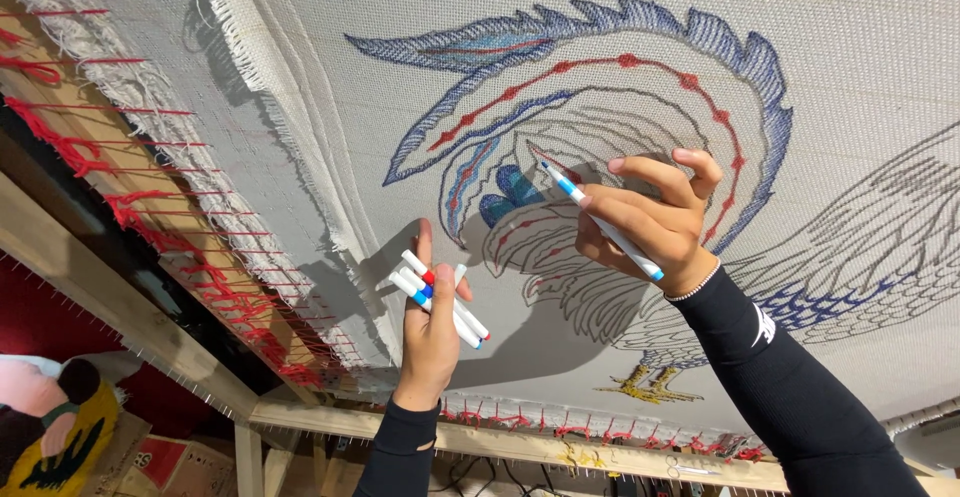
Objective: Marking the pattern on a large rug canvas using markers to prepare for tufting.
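Markers, white with coloured caps, are being used on a big white cloth [850, 37] that is being stretched tight on a wooden frame [130, 317]. Red string [150, 222] is being run along the left and near edges, likely so the cloth is being kept flat and firm for drawing. A large bird picture [600, 157] is being filled in on the cloth, with blue and red lines near the middle and a yellow foot lower down.

One blue marker [600, 225] is being held by the right hand [650, 222], like a pencil. The fingers are being curled closed around it, and its tip is being pressed to the cloth near a blue patch on the bird, so colour can be laid there.

A bunch of spare markers [440, 299] is being gripped by the left hand [432, 332], low and left of the middle. The thumb and fingers are being wrapped partly around them, with one finger being pointed up. They are probably being kept close so colours can be swapped fast.

A soft toy [50, 417] is being seen at the far lower left, under the frame.
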